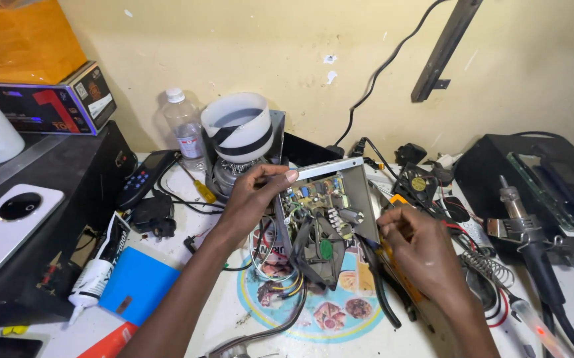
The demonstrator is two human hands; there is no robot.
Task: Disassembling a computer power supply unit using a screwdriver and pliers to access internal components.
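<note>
Hands at an opened metal case.
Left hand grasps its far-left edge; right hand seemingly pinches a yellow-handled tool, near right.

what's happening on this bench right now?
A person is working on an opened metal power-supply case tilted up on a cluttered workbench. The left hand grips the case's upper edge and holds it steady. The right hand holds a yellow-handled tool with its tip at the circuit board inside; the exact contact point is too small to tell. A bundle of wires hangs out below the case. A hot-air gun lies at right, and a plastic bottle stands behind.
</note>
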